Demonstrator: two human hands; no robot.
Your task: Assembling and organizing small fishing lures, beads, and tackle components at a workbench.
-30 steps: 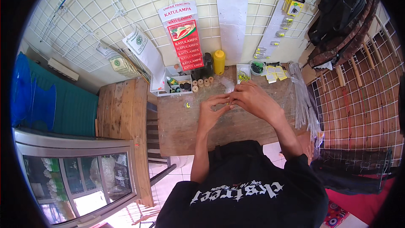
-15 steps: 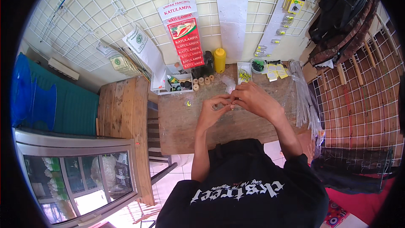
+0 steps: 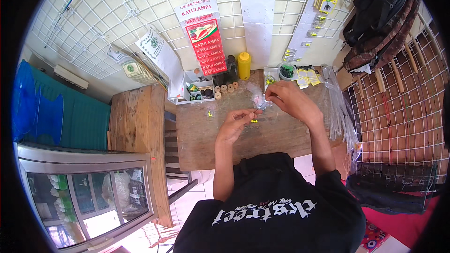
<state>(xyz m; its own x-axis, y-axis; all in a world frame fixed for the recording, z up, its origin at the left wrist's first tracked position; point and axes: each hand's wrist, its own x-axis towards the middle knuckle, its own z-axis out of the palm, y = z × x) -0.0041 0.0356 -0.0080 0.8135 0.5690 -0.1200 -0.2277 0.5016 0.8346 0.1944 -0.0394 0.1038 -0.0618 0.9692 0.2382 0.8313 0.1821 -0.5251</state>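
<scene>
My left hand (image 3: 236,122) hovers over the brown wooden table (image 3: 276,136), its fingertips pinched together near tiny yellow-green beads (image 3: 253,121); whether it holds one is too small to tell. My right hand (image 3: 287,99) is beside it to the right, gripping a small clear plastic bag (image 3: 257,94) between thumb and fingers. One more yellow-green bead (image 3: 210,113) lies on the table to the left. The two hands sit slightly apart.
At the table's back stand a yellow squeeze bottle (image 3: 244,65), a dark bottle (image 3: 231,67), wooden spools (image 3: 224,89), a white parts box (image 3: 200,91) and yellow packets (image 3: 307,76). A white wire grid wall (image 3: 140,14) holds hanging packages. Clear bags (image 3: 338,107) lie right; a wooden bench (image 3: 138,126) left.
My hands were joined together at the middle of the table; now they have separated a little, the left dropping lower toward the beads and the right staying higher with the bag.
</scene>
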